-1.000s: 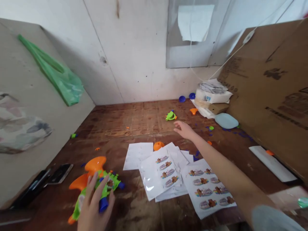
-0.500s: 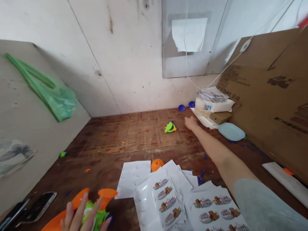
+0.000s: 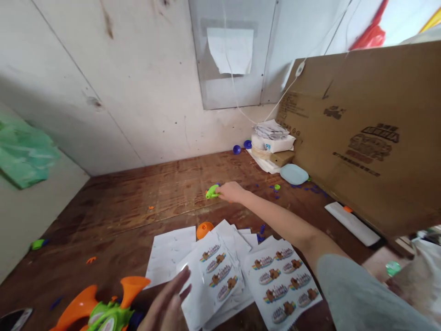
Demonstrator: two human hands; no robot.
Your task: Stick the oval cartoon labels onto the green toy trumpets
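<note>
My right hand (image 3: pixel 231 191) reaches across the brown wooden table (image 3: pixel 120 184), its fingers closed on a small green toy part (image 3: pixel 212 191). At the bottom, my left hand (image 3: pixel 170 303) has its fingers apart, holding nothing, near the left edge of the white sticker sheets (image 3: pixel 220 276). Left of that hand lies a green toy (image 3: pixel 109 317) with orange horn-shaped pieces (image 3: pixel 132 289). A round orange piece (image 3: pixel 204 230) rests at the top of the sheets.
Blue cups (image 3: pixel 236 150) stand by the wall, beside a paper stack (image 3: pixel 272 138) and a pale blue dish (image 3: pixel 294 174). A large cardboard box (image 3: pixel 365 133) borders the right side. A phone (image 3: pixel 16 319) lies bottom left.
The view has turned right. My right hand has moved left and taken hold of the small green part. My left hand has left the green and orange toy and moved right to the sheets.
</note>
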